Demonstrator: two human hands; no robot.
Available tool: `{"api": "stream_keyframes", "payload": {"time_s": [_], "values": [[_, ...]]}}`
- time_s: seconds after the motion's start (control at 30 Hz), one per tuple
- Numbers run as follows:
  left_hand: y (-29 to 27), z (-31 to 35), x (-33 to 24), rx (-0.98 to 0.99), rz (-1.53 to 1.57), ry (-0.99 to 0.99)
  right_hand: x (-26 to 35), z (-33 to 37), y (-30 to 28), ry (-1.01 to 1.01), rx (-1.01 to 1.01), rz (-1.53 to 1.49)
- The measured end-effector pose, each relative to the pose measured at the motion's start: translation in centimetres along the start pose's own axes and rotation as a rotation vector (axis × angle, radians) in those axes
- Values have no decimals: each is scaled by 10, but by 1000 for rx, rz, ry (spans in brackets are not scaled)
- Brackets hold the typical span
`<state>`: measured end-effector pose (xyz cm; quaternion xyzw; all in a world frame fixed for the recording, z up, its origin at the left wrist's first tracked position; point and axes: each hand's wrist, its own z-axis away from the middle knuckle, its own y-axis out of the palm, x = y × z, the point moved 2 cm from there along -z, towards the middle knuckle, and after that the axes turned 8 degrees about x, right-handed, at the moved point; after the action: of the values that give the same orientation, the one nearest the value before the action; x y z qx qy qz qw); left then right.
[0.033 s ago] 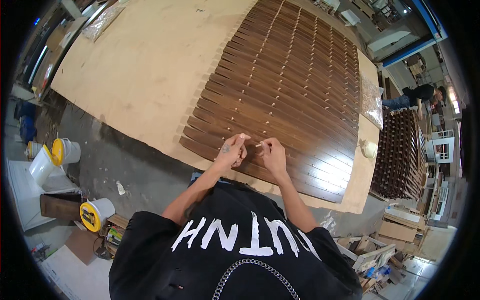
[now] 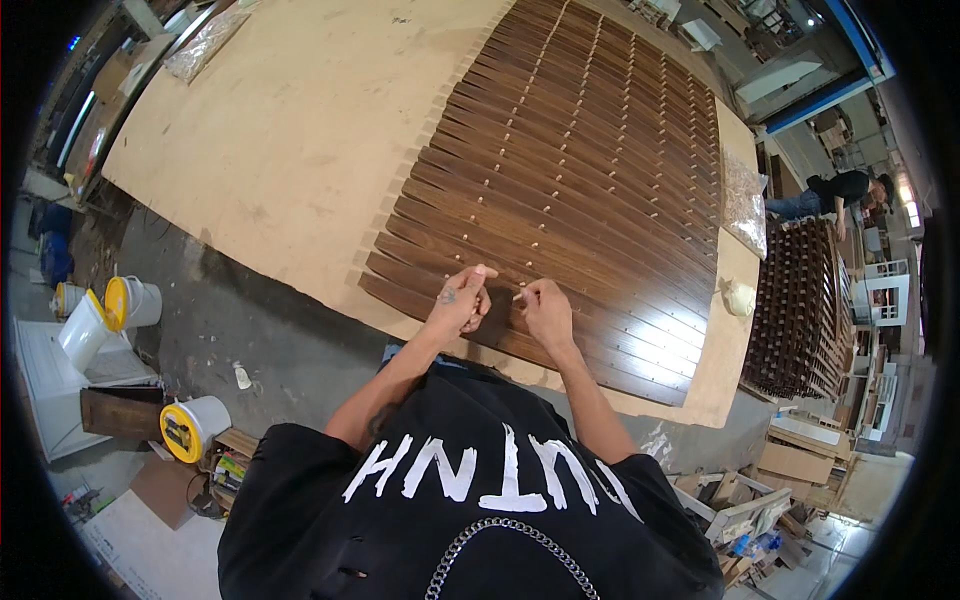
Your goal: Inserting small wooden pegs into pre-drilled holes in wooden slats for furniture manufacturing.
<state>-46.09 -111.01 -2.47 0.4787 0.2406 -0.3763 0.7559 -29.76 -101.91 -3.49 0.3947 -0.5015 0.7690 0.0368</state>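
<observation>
Dark brown wooden slats (image 2: pixel 590 215) lie side by side on a pale board, with rows of small light wooden dowels (image 2: pixel 535 245) standing up from them. Over the near slats, my right hand (image 2: pixel 547 312) pinches a short wooden dowel (image 2: pixel 519 297) between thumb and fingers. To its left, my left hand (image 2: pixel 460 303) is closed, its thumb and index finger pointing towards the right hand. Whatever lies inside its curled fingers is hidden. A small gap separates the two hands.
The pale board (image 2: pixel 260 150) extends left of the slats. At the right edge lie a clear bag of dowels (image 2: pixel 743 207) and a pale roll (image 2: pixel 738 297). White buckets (image 2: pixel 208 417) stand on the floor at left. Another person (image 2: pixel 840 188) bends over stacked slats (image 2: pixel 797 310) at right.
Both hands have shifted only slightly. The dowel in my right fingers sits at a slightly different angle. Nothing has been let go or picked up.
</observation>
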Motion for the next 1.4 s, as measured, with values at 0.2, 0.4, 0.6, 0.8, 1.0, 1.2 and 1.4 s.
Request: {"api": "stream_keyframes", "payload": {"time_s": [0.2,0.4,0.6,0.8,1.0,1.2,1.4], "values": [[-12,8,-3,-1,5,2,-4,16,16,-182,-30,228],[-8,4,-3,22,25,-16,-1,12,21,-323,-101,350],[3,3,-8,97,14,-22,10,6,14,-454,-6,443],[5,3,-4,107,18,-110,46,-3,-19,-82,257,-324],[17,6,-3,111,-65,-218,46,-5,-11,20,469,-524],[-1,0,-2,110,-23,-56,9,5,-14,70,145,-567],[-12,8,-5,67,15,-27,8,29,3,-141,172,-51]]}}
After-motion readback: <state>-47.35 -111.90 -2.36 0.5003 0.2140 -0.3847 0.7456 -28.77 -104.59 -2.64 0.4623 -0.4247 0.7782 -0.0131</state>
